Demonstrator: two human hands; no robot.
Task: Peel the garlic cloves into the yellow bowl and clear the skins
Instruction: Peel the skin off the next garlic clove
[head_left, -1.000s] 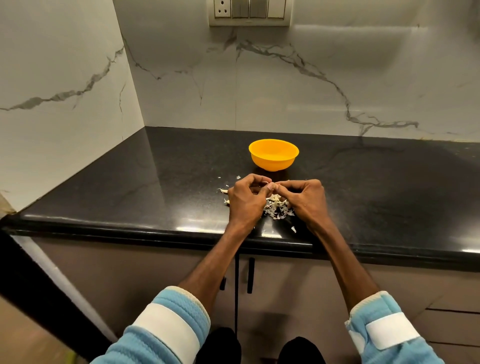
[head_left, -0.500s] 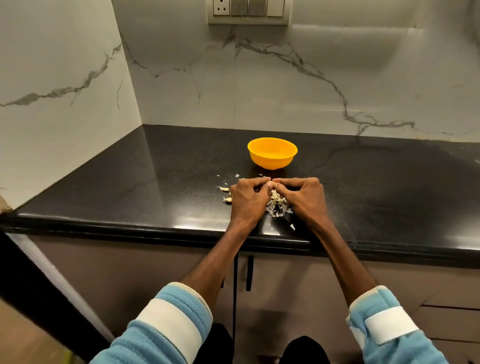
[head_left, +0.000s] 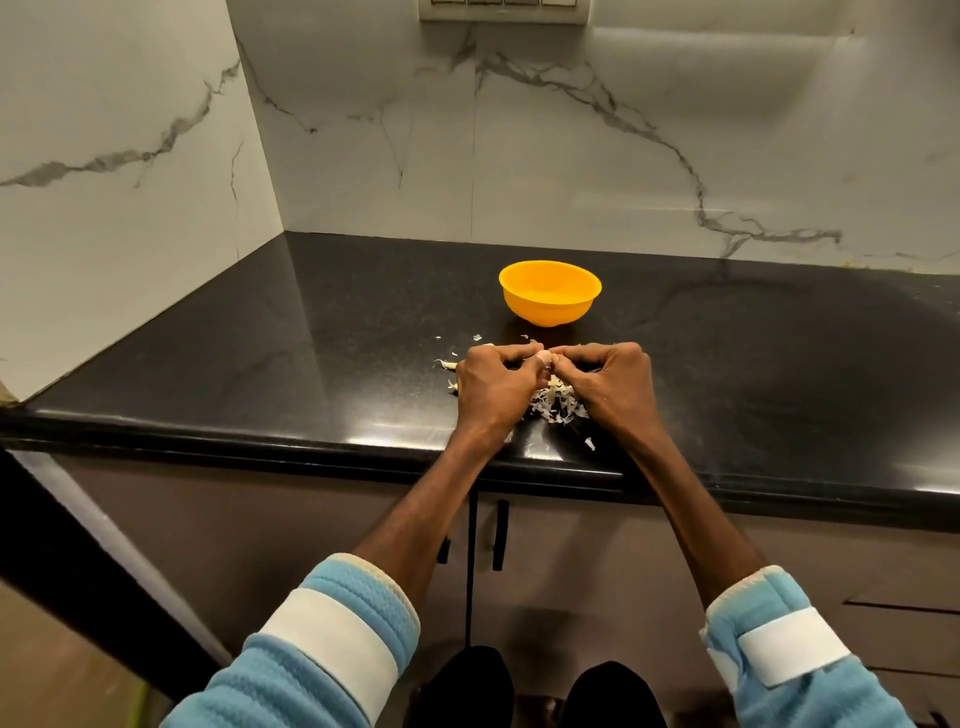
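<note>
Fingers (head_left: 511, 354) of the left hand (head_left: 491, 387) and the right hand (head_left: 610, 387) are curled and meet tip to tip, pinching one pale garlic clove (head_left: 544, 357) between them just above the black counter (head_left: 311, 332). Near the counter's front edge, between the two wrists, lies the heap of skins (head_left: 560, 404), with a stray flake (head_left: 589, 443) closer to the edge. Doing this step well likely means steadying the clove with one hand while the other's nails lift the skin from one end. Working directly over the heap lets the scraps drop onto it instead of scattering. Just left of the left hand lie a couple of loose cloves (head_left: 448, 365); whether they are peeled I cannot tell. Farther back, apart from the hands, stands the yellow bowl (head_left: 549, 299), its contents unclear from here. The bared clove should go there, free of skin.
</note>
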